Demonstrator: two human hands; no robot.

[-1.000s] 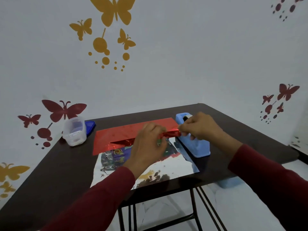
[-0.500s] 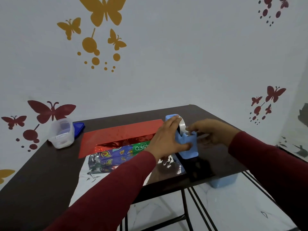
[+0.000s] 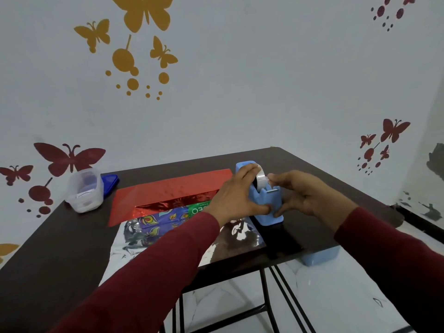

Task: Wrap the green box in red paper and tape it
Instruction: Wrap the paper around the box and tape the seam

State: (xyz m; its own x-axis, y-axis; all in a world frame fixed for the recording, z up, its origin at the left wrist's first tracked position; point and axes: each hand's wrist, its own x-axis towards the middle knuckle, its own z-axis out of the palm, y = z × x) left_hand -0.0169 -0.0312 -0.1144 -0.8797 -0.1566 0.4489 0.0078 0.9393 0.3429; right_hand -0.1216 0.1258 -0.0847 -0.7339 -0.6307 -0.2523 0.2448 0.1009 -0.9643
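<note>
The green box (image 3: 199,209), with a purple patterned side, lies across the red paper (image 3: 168,188), whose silver underside (image 3: 134,246) spreads toward me. The red flap lies back, so the box shows. A blue tape dispenser (image 3: 266,200) with a clear tape roll (image 3: 260,180) stands just right of the box. My left hand (image 3: 235,195) grips the dispenser, fingers over its top and thumb at its lower side. My right hand (image 3: 302,195) holds the dispenser's front end, forefinger at the tape by the cutter and thumb against the base.
A clear plastic tub (image 3: 84,191) and a blue lid (image 3: 109,183) sit at the back left of the dark table (image 3: 336,188). A light blue thing (image 3: 319,257) shows below the table's front right edge. The wall is close behind.
My left hand let go of the red flap and moved right onto the dispenser; the flap fell back and uncovered the box. My right hand settled on the dispenser's front.
</note>
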